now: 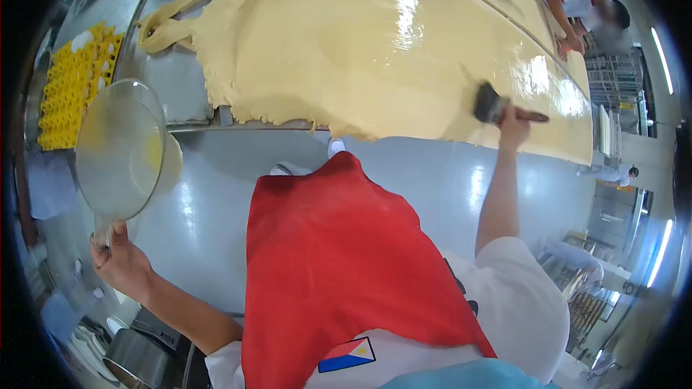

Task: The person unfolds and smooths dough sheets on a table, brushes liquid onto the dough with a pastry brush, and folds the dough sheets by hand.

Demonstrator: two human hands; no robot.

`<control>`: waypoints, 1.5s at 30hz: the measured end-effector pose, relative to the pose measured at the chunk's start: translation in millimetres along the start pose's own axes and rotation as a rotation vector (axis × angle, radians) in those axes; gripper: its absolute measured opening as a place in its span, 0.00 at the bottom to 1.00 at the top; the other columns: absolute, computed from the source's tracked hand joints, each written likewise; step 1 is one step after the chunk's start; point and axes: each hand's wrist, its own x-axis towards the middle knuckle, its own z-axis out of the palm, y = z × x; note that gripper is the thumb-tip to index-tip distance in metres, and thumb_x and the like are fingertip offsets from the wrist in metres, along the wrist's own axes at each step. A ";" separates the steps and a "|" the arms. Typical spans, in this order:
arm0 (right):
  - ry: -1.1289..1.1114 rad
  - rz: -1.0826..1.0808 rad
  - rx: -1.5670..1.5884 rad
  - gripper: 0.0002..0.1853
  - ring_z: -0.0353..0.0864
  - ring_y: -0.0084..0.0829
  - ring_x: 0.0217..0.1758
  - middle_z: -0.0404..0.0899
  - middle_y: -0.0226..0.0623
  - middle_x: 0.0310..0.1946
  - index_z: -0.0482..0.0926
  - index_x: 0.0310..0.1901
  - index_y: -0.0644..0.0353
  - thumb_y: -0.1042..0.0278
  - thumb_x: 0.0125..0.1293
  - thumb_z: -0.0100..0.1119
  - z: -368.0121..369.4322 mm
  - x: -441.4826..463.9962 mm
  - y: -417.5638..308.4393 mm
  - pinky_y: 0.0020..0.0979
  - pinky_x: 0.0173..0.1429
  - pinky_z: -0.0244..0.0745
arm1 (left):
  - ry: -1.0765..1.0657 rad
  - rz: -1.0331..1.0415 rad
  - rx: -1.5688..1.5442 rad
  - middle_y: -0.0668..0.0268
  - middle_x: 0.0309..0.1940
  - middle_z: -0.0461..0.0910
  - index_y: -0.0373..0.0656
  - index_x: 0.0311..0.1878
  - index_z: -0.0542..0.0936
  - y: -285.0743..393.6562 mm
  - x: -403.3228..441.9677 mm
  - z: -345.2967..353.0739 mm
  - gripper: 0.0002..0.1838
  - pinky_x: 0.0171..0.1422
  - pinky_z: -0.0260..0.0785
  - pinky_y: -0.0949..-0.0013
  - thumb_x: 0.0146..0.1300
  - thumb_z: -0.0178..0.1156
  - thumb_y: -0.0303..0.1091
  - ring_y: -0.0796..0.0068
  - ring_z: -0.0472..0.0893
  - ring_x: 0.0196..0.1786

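A wide sheet of yellow dough (pixel 317 36) covers the table, ragged along its left side and glossy toward the right. My right hand (pixel 514 128) is closed round the handle of a pastry brush (pixel 491 104), whose dark bristles are at the dough's surface near the front edge. Out to the left, my left hand (pixel 121 256) grips the handle of a clear measuring jug (pixel 119 151). The jug is tilted toward me, with a little yellow liquid showing inside.
Yellow egg trays (pixel 76 86) with a few white eggs stand at the left. A looped dough strip (pixel 169 23) lies on the metal table (pixel 169 75). Across the dough, a co-worker (pixel 573 0) leans over with hands at its far edge. A steel pot (pixel 137 356) is at lower left.
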 end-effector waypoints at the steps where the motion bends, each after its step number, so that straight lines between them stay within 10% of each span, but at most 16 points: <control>1: 0.095 0.016 -0.184 0.15 0.82 0.25 0.28 0.84 0.37 0.31 0.82 0.37 0.65 0.58 0.64 0.65 -19.6 -0.7 2.3 0.28 0.32 0.79 | 0.016 0.006 0.013 0.65 0.36 0.78 0.35 0.37 0.77 6.6 -1.1 9.2 0.10 0.53 0.67 0.74 0.56 0.70 0.23 0.77 0.76 0.40; 5: -0.182 -0.268 -0.291 0.21 0.82 0.29 0.31 0.83 0.38 0.27 0.83 0.38 0.65 0.50 0.66 0.60 42.9 -101.3 -43.0 0.33 0.39 0.75 | -0.038 -0.007 0.072 0.64 0.36 0.79 0.33 0.38 0.77 -5.1 14.7 8.9 0.09 0.55 0.67 0.73 0.57 0.68 0.21 0.77 0.77 0.41; 9: -0.536 -0.341 0.244 0.06 0.77 0.23 0.28 0.82 0.29 0.28 0.83 0.41 0.52 0.69 0.61 0.67 123.9 -244.4 -122.8 0.27 0.35 0.73 | -0.141 0.044 -0.022 0.64 0.37 0.79 0.33 0.37 0.77 1.5 30.1 38.7 0.07 0.56 0.66 0.73 0.58 0.67 0.20 0.77 0.76 0.43; 10: -0.649 -0.316 0.195 0.11 0.79 0.23 0.41 0.82 0.27 0.36 0.83 0.41 0.54 0.61 0.59 0.70 116.8 -255.6 -133.7 0.29 0.49 0.72 | -0.167 0.038 -0.029 0.63 0.37 0.79 0.33 0.37 0.77 -4.4 38.0 32.9 0.07 0.56 0.66 0.74 0.58 0.67 0.20 0.77 0.76 0.43; 15: -0.188 -0.113 -0.292 0.16 0.80 0.28 0.39 0.83 0.34 0.35 0.82 0.42 0.64 0.57 0.67 0.62 29.7 -137.0 -45.8 0.34 0.45 0.74 | -0.135 0.024 -0.033 0.63 0.37 0.79 0.34 0.36 0.77 -0.2 39.2 31.9 0.07 0.57 0.65 0.74 0.58 0.66 0.19 0.77 0.76 0.44; 17: 0.032 -0.026 0.026 0.10 0.77 0.23 0.26 0.80 0.33 0.24 0.82 0.36 0.64 0.65 0.66 0.63 -20.3 -56.5 31.0 0.27 0.27 0.72 | -0.048 -0.063 -0.060 0.62 0.38 0.79 0.33 0.37 0.77 2.4 38.1 32.2 0.07 0.57 0.65 0.74 0.58 0.66 0.17 0.77 0.76 0.44; 20: 0.152 0.070 -0.081 0.18 0.79 0.22 0.28 0.82 0.32 0.24 0.83 0.27 0.64 0.55 0.63 0.65 -52.0 -40.8 35.5 0.29 0.33 0.75 | -0.180 0.039 -0.057 0.61 0.38 0.80 0.33 0.41 0.78 -35.5 51.9 -12.4 0.09 0.53 0.68 0.73 0.58 0.67 0.21 0.74 0.77 0.44; 22: 0.162 -0.082 -0.044 0.09 0.77 0.24 0.26 0.79 0.32 0.25 0.80 0.35 0.65 0.67 0.66 0.63 -20.8 -64.1 14.4 0.26 0.24 0.73 | -0.123 -0.012 -0.036 0.60 0.38 0.80 0.33 0.41 0.78 -33.5 49.9 -8.6 0.09 0.52 0.68 0.73 0.58 0.67 0.20 0.74 0.77 0.44; 28: -0.599 -0.139 0.268 0.09 0.77 0.21 0.37 0.80 0.30 0.34 0.79 0.45 0.61 0.67 0.67 0.62 159.3 -248.3 -162.8 0.24 0.43 0.73 | -0.053 -0.031 -0.014 0.63 0.37 0.80 0.34 0.39 0.78 -3.8 36.9 23.4 0.09 0.53 0.67 0.73 0.57 0.67 0.19 0.75 0.77 0.43; 29: -0.517 -0.711 0.021 0.09 0.78 0.22 0.39 0.80 0.31 0.35 0.79 0.45 0.58 0.67 0.65 0.64 175.1 -264.2 -167.9 0.25 0.45 0.73 | -0.023 -0.060 -0.025 0.65 0.35 0.79 0.35 0.36 0.78 3.5 32.0 25.9 0.08 0.54 0.66 0.74 0.56 0.68 0.18 0.77 0.76 0.41; 30: -0.851 -0.381 0.470 0.09 0.80 0.24 0.40 0.81 0.29 0.35 0.80 0.43 0.55 0.64 0.64 0.65 188.2 -276.9 -177.4 0.27 0.45 0.73 | 0.006 -0.050 -0.023 0.65 0.35 0.79 0.35 0.36 0.78 7.0 27.6 24.3 0.08 0.54 0.66 0.74 0.56 0.68 0.18 0.77 0.76 0.41; 34: -0.846 -0.601 0.075 0.10 0.81 0.27 0.41 0.84 0.29 0.37 0.83 0.42 0.51 0.57 0.64 0.65 202.5 -173.9 -153.0 0.30 0.46 0.74 | 0.095 -0.035 -0.025 0.65 0.35 0.79 0.35 0.37 0.78 25.3 10.2 24.6 0.09 0.54 0.67 0.74 0.56 0.68 0.19 0.78 0.77 0.41; 35: -0.650 -0.564 -0.565 0.12 0.81 0.28 0.41 0.84 0.30 0.38 0.83 0.42 0.52 0.53 0.67 0.61 205.4 -134.1 -175.5 0.31 0.44 0.73 | 0.134 -0.058 -0.031 0.65 0.35 0.78 0.35 0.37 0.78 29.5 2.5 22.4 0.09 0.54 0.67 0.74 0.56 0.68 0.19 0.78 0.77 0.41; 36: -0.409 -0.761 -0.352 0.13 0.82 0.30 0.35 0.85 0.33 0.33 0.81 0.44 0.55 0.55 0.68 0.60 224.4 -78.1 -148.2 0.34 0.43 0.76 | 0.172 -0.069 -0.018 0.65 0.35 0.78 0.35 0.37 0.78 25.6 -4.6 10.9 0.09 0.54 0.67 0.74 0.56 0.68 0.19 0.78 0.77 0.41; 39: -0.356 -0.393 0.123 0.13 0.80 0.26 0.32 0.83 0.34 0.30 0.81 0.40 0.63 0.59 0.67 0.61 255.1 -9.2 -154.5 0.29 0.38 0.75 | 0.172 -0.030 0.028 0.64 0.39 0.80 0.33 0.42 0.78 12.7 -20.5 -21.3 0.10 0.56 0.67 0.73 0.57 0.67 0.18 0.75 0.78 0.44; 45: -0.824 -0.593 0.073 0.13 0.81 0.28 0.37 0.83 0.36 0.33 0.81 0.40 0.60 0.58 0.66 0.62 272.2 -158.7 -198.0 0.32 0.43 0.75 | 0.329 -0.098 0.037 0.67 0.35 0.78 0.33 0.39 0.77 14.4 -36.4 -8.8 0.12 0.55 0.68 0.74 0.53 0.70 0.18 0.77 0.77 0.41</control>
